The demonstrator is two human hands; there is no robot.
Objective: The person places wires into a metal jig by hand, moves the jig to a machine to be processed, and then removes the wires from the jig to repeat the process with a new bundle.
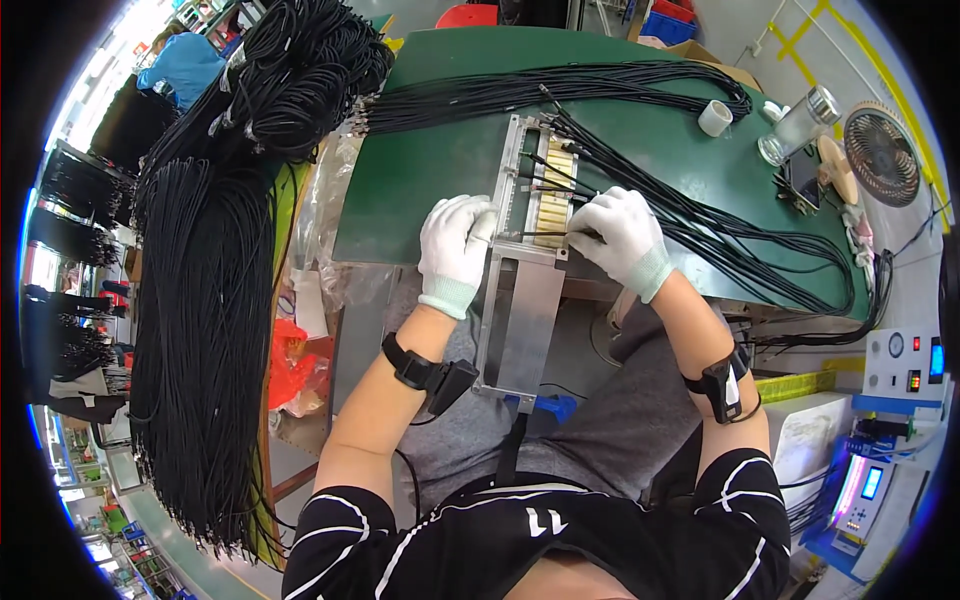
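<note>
A metal fixture (507,180) with a row of pale yellow blocks (552,212) lies across the front edge of the green table. Several black cables run over its blocks from the right. My right hand (622,238), in a white glove, is closed at the fixture's right side, its fingertips pinching a thin black cable (535,234) that lies across the near blocks. On the other side my left hand (455,245), also gloved, has its fingers curled in against the thumb beside the metal rail. What sits between those fingertips, if anything, is hidden.
Long black cables (740,225) loop over the green table (420,110). A large cable bundle (205,350) hangs at left. At the right stand a tape roll (715,118), a glass bottle (800,125) and a small fan (880,155). A metal plate (527,325) juts toward my lap.
</note>
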